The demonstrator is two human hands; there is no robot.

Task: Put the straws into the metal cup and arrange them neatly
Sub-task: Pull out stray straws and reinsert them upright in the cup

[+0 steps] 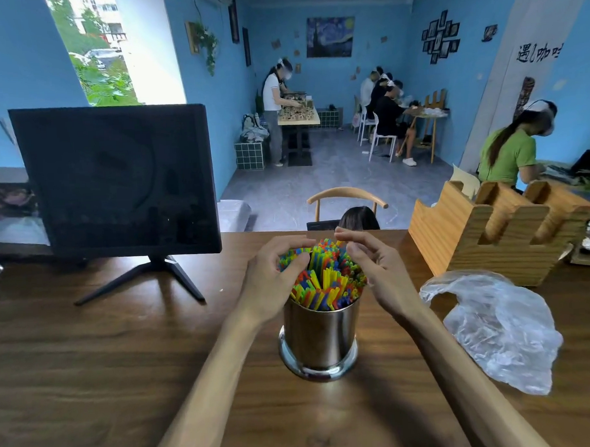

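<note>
A shiny metal cup (320, 337) stands upright on the wooden table (90, 367), packed with a bundle of colourful straws (326, 282) that fan out above its rim. My left hand (275, 278) cups the left side of the straw tops, fingers curled against them. On the other side my right hand (370, 267) cups the bundle, its fingertips over the far tips. Both hands touch the bundle from the sides; part of it is hidden behind the fingers.
A dark monitor (116, 180) on a stand sits at the back left. At the right lie a crumpled clear plastic bag (494, 329) and a wooden holder (503, 234). A chair (346, 197) and a person's head show beyond the table's far edge.
</note>
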